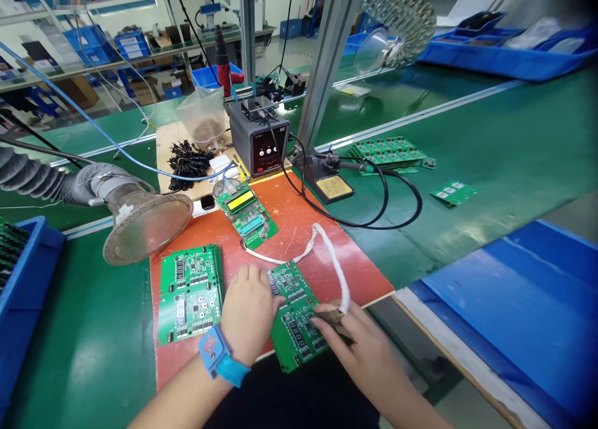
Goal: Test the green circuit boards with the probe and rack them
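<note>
My left hand, wearing a blue wrist strap, grips the left edge of a green circuit board panel with two black digit displays. The panel lies tilted at the table's front edge. In my right hand is a small brownish probe-like connector, pinched between thumb and fingers against the panel's right side. Its tip is hidden. A white sleeved cable runs from it to a green programmer board with a yellow screen. Left of my left hand sits a stack of similar panels.
An orange mat covers the work area. Behind stand a soldering station and an iron holder. A fume hood nozzle juts in from the left. More boards lie right; blue bins flank the table.
</note>
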